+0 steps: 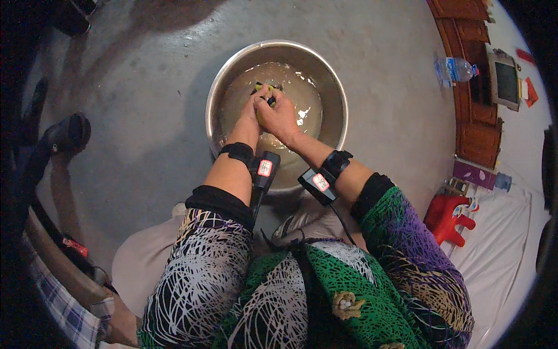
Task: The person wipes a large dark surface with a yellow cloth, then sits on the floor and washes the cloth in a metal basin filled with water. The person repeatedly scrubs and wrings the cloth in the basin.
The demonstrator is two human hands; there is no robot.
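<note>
A round stainless steel basin (338, 113) stands on the floor in front of me, with cloudy water (235, 94) in it. Over the water, near the middle of the basin, my left hand (251, 110) and my right hand (281, 114) press together. Between them is a small, wet-looking, yellow-green and black bundle (271, 88), seemingly cloth. Parts of it show past the fingertips and between the hands; the rest is hidden by my fingers. Both wrists wear black straps with small black devices.
Grey floor (144, 131) surrounds the basin. A wooden cabinet (477, 135) is at the right, with a large plastic bottle (457, 70) beside it. Nearer on that side are a red plastic stool (447, 218) and a white-covered surface (501, 244). A chair armrest (69, 261) is at the lower left.
</note>
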